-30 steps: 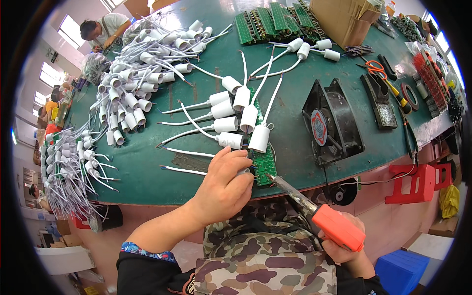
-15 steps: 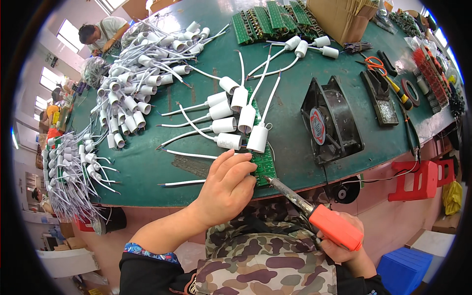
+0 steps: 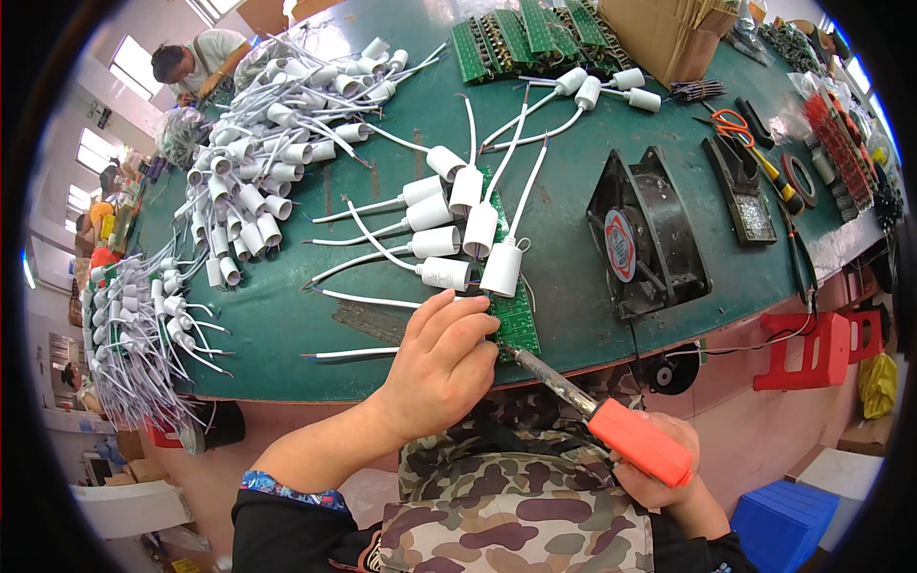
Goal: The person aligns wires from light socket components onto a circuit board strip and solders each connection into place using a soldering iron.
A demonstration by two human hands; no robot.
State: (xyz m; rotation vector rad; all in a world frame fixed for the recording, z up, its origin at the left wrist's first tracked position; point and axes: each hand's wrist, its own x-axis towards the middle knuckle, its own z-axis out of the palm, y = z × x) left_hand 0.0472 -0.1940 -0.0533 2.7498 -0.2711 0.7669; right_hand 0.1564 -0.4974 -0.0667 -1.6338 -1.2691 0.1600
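My right hand [image 3: 659,468] is wrapped round the orange handle of a soldering iron [image 3: 638,441]. Its tip touches down, or nearly so, at the near left end of a green circuit board [image 3: 519,329], beside my left fingertips. My left hand [image 3: 444,349] lies closed at the board's left edge, fingers bent and pressed together; what they grip is hidden. Two white cables [image 3: 358,354] run out from under it to the left. Several white lamp holders [image 3: 442,273] with cable tails lie along the board, some on its left side, others across its top.
A large pile of white lamp holders [image 3: 250,201] covers the left. A black fan [image 3: 645,234] stands right of the board, with a soldering iron stand [image 3: 740,191], orange-handled scissors [image 3: 731,124] and pliers [image 3: 798,253] beyond. Green circuit boards [image 3: 530,40] and a cardboard box [image 3: 669,38] are behind.
The soldering iron and my right hand have shifted slightly left, bringing the tip closer to my left fingers. My left hand has stayed almost still.
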